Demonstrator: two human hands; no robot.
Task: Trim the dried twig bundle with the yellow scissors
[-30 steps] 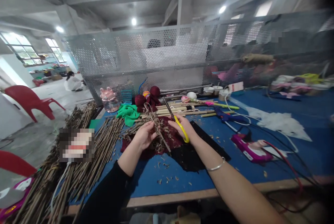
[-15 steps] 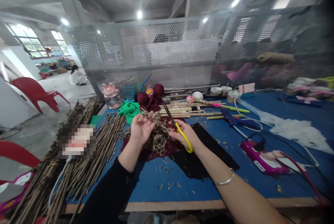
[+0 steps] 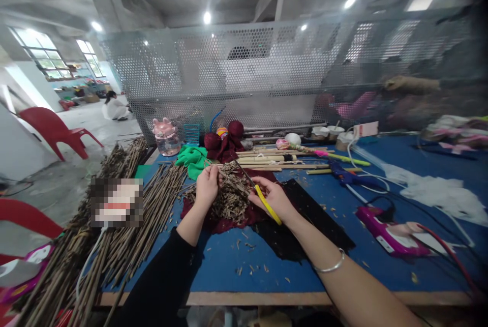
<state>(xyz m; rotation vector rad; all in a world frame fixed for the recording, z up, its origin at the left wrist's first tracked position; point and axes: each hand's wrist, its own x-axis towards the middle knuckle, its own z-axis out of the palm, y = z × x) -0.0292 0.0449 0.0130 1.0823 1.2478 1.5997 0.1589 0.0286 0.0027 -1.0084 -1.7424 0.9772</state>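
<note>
My left hand (image 3: pixel 207 186) is closed in a pinch, its fingertips on a dry brown plant sprig (image 3: pixel 227 167). In my right hand (image 3: pixel 277 200) is a pair of scissors with yellow handles (image 3: pixel 267 206). The dark blades point up and to the left, close to the sprig. Below and between both hands lies a heap of crumbly dried plant bits (image 3: pixel 232 204) on a dark red cloth (image 3: pixel 223 226). A black cloth or sheet (image 3: pixel 316 215) lies under my right wrist.
Long dry stalks (image 3: pixel 141 225) are piled at the left. Green cloth (image 3: pixel 193 158), a pink-lidded jar (image 3: pixel 166 139) and dark red balls (image 3: pixel 235 129) stand behind. To the right lie a blue glue gun (image 3: pixel 353 177), a purple power strip (image 3: pixel 392 233) and cables. A perforated metal screen (image 3: pixel 183 78) rises behind.
My left hand has turned and its spread fingers have closed into a pinch on the sprig. The scissors have tilted slightly within my right hand. The whole view has shifted a little.
</note>
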